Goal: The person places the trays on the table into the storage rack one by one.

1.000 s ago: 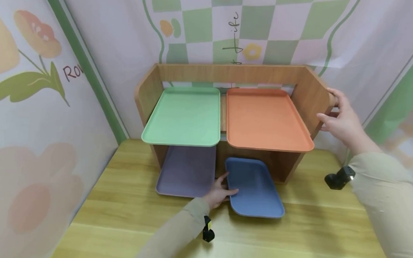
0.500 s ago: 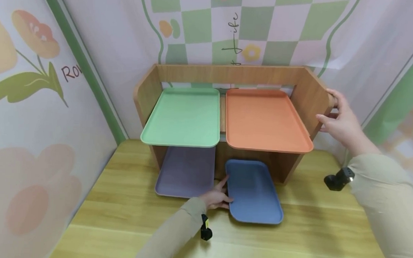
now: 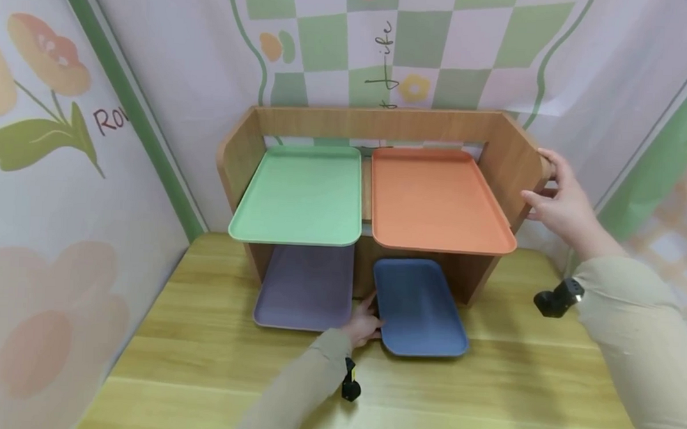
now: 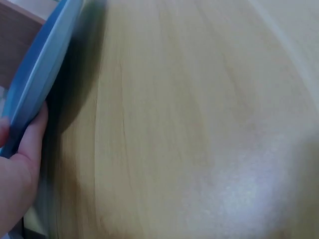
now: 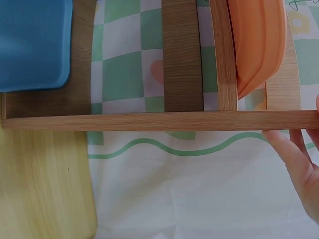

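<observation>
In the head view, my left hand [image 3: 363, 324] holds the left edge of a blue tray [image 3: 420, 307]. The left wrist view has the fingers [image 4: 34, 137] under the rim of the blue tray [image 4: 37, 69], which is raised off the tabletop with a shadow below; the thumb shows only partly at the frame's edge. The tray's back end is at the lower right compartment of a wooden two-tier shelf [image 3: 382, 123]. My right hand [image 3: 565, 202] grips the shelf's right side panel [image 3: 512, 171] near its upper front edge, also seen in the right wrist view.
On the upper tier lie a green tray [image 3: 299, 193] and an orange tray [image 3: 439, 199], side by side, jutting forward. A purple tray [image 3: 306, 286] lies in the lower left compartment. The shelf stands on a wooden table [image 3: 199, 362] before a patterned cloth backdrop [image 3: 420, 45].
The blue tray dipped toward me at its front, then rose and shifted slightly back toward the shelf with my left hand. My right hand keeps its hold on the side panel.
</observation>
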A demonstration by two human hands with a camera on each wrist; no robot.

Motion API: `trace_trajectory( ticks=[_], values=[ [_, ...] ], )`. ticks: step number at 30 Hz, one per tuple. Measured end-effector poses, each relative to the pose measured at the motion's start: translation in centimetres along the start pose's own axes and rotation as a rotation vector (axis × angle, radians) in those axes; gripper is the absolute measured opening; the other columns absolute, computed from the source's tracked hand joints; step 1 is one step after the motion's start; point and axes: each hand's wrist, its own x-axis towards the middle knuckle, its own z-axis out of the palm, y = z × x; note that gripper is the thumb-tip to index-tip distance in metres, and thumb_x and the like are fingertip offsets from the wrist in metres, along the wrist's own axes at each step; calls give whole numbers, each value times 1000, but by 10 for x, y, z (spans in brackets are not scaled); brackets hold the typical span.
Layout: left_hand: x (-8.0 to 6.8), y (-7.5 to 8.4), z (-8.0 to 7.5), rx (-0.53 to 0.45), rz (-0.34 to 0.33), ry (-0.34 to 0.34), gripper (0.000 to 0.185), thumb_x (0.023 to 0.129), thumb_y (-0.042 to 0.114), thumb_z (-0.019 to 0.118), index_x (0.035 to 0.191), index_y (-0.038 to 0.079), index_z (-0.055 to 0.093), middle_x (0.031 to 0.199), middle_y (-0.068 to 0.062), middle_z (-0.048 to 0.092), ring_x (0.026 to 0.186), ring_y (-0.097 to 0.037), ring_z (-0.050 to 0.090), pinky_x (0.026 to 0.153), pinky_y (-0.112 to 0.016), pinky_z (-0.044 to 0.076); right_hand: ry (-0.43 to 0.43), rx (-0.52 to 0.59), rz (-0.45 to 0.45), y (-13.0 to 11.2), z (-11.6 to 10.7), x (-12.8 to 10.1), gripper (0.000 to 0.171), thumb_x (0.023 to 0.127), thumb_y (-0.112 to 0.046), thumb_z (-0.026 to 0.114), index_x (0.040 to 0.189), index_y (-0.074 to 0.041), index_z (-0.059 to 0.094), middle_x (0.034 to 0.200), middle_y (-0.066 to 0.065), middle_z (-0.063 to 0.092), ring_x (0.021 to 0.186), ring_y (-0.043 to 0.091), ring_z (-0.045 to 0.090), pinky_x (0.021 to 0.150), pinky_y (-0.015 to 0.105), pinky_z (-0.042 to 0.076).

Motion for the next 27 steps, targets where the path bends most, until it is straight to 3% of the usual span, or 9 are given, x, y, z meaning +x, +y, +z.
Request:
trace_trajectory(
  ticks=[5,9,12,14,16,19,22,27],
  values=[
    [-1,-1,-3,19,19,38,71,92,-8,50,152,10,17,147,-33,27,129,-45,40,71,-31,51,-5,6,3,0,4,0,73,96,-16,51,149,-42,9,125,20,30,115,48,43,58,18,55],
    [-4,1,-6,31,2,33,70,92,-6,51,152,9,18,148,-32,25,126,-41,45,71,-31,52,-10,9,10,-1,4,1,73,96,-15,50,149,-43,9,127,21,29,116,49,42,58,19,56],
    [-8,4,-5,54,-23,23,69,92,-5,51,152,9,19,148,-32,25,97,-26,63,62,-28,48,-10,13,16,-1,3,2,73,96,-15,51,149,-44,9,124,16,31,114,46,42,59,19,56],
    [-11,5,-4,68,-28,8,71,91,-8,50,152,9,18,147,-33,26,70,-16,59,56,-27,45,-6,11,19,-1,1,2,73,96,-15,51,148,-46,10,121,10,33,113,43,43,58,18,55],
    [-15,5,-2,67,-28,-6,75,88,-12,49,152,9,17,146,-33,26,61,-14,49,52,-27,43,0,8,16,-1,0,2,73,96,-15,52,148,-45,11,118,4,35,110,38,45,58,17,55],
    [-18,2,0,15,-22,-32,82,82,-19,47,152,10,16,147,-34,26,82,-25,59,57,-34,54,11,-2,11,0,-1,3,73,95,-16,52,148,-45,12,115,-2,35,105,29,47,57,16,54],
    [-22,-1,1,-56,-24,-45,87,78,-24,45,152,9,14,145,-35,27,113,-39,53,71,-46,59,17,-5,5,0,-1,2,73,95,-15,53,148,-45,13,114,-2,36,104,29,48,56,16,54],
    [-26,-6,0,-132,-32,-68,88,78,-26,43,153,10,12,145,-35,27,116,-44,50,78,-50,57,17,-3,6,1,2,2,73,95,-15,52,148,-45,12,120,10,35,111,42,44,56,16,54]
  ],
)
